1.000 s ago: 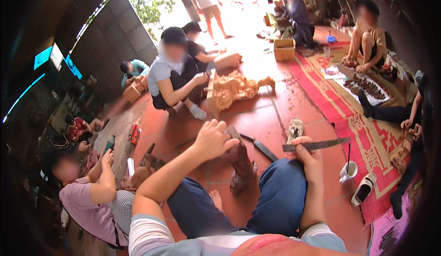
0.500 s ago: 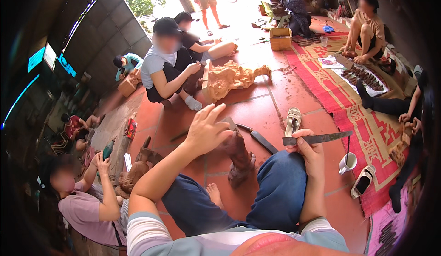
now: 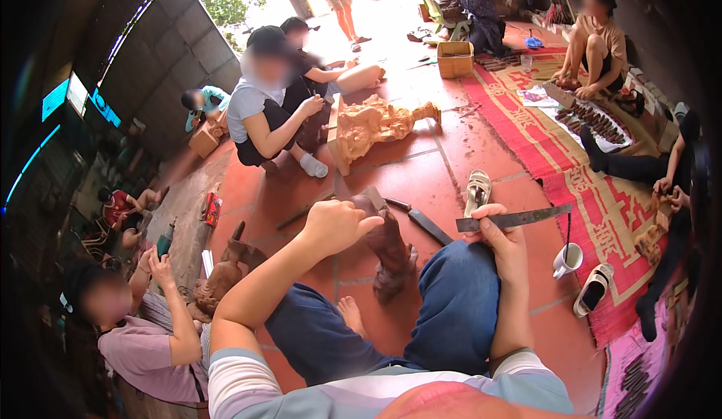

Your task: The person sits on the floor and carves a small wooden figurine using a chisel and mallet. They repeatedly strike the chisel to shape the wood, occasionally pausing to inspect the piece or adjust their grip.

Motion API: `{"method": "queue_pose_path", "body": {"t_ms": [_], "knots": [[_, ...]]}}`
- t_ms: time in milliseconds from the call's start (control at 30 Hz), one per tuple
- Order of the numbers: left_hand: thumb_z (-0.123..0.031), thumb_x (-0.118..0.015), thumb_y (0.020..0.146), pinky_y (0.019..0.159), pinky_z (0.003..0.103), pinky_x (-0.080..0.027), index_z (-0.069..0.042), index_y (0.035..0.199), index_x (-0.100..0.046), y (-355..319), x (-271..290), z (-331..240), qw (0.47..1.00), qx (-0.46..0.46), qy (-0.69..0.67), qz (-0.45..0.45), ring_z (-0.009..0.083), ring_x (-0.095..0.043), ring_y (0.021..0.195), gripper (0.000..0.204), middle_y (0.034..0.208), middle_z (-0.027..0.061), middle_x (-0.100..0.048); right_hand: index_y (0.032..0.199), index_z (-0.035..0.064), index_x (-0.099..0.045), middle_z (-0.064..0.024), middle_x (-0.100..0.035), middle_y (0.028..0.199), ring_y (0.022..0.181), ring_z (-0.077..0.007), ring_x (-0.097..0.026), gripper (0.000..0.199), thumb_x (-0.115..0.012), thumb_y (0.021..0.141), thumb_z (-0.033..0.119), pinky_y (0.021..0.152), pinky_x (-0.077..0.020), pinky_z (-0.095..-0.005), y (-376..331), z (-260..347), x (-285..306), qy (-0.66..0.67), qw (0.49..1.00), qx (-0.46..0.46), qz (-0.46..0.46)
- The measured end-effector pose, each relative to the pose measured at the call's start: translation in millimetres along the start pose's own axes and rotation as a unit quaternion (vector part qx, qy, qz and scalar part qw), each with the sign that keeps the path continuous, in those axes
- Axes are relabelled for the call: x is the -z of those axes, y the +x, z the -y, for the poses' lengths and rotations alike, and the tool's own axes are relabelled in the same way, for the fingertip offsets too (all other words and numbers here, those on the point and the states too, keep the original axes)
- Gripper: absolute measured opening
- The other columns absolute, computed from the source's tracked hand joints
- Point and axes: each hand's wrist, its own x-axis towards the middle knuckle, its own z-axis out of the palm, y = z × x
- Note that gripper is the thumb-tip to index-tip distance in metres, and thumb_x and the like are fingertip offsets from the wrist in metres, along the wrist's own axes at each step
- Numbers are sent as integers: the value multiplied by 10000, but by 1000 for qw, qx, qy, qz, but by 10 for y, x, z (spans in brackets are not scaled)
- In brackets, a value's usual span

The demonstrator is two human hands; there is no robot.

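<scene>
Left hand [image 3: 335,226] partly hides dark wooden carving [image 3: 389,250] between knees.

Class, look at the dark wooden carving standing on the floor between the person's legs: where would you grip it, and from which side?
Grip the carving at its narrower upper end, coming down from above. It stands roughly upright on a wider base, so the top is free and within reach. The left hand is already there, closed at the top. The right hand is busy with a flat metal blade.

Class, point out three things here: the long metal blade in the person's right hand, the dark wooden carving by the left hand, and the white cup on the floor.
metal blade [image 3: 519,217], head view, middle of the flat strip.
dark wooden carving [image 3: 387,246], head view, its upright body.
white cup [image 3: 566,259], head view, its rim.
</scene>
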Motion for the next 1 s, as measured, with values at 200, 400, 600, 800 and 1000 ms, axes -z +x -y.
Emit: {"method": "queue_pose_path", "body": {"t_ms": [200,400,600,800,1000], "knots": [[-471,-519,860,502,336,-475,-100,736,-640,-25,10,-8,994,-26,-10,-109,247,-620,560,410,598,87,-594,1006,6,-587,-69,-628,846,746,-133,-630,151,-557,911,120,694,-524,-245,33,14,19,3,1000,14,8],[-449,-521,860,536,341,-481,-116,962,-683,-26,13,-23,996,-20,-31,-83,236,-625,610,384,675,65,-623,1000,-5,-585,-71,-628,846,739,-133,-631,165,-564,908,130,690,-526,-244,18,31,17,-11,1000,10,-13],[-420,-534,862,574,349,-492,-101,996,-674,-52,141,46,997,-4,-40,-61,255,-631,668,374,736,77,-633,1000,-7,-584,-71,-626,845,744,-133,-629,176,-572,905,141,687,-523,-243,44,12,-5,-2,1000,19,-10],[-296,-568,874,655,342,-499,-56,989,-659,-41,217,360,951,-1,-229,-209,282,-624,751,280,838,124,-639,1041,17,-532,-84,-593,829,718,-139,-580,190,-539,917,161,647,-465,-247,56,-17,7,-64,997,13,-28],[-332,-527,925,673,215,-455,-72,1278,-515,-164,-92,858,849,238,-472,-33,76,-526,818,438,1053,24,-580,1093,-14,-572,-73,-612,886,758,-130,-622,248,-554,918,160,686,-510,-234,-172,235,-1,-153,979,45,-129]]}}
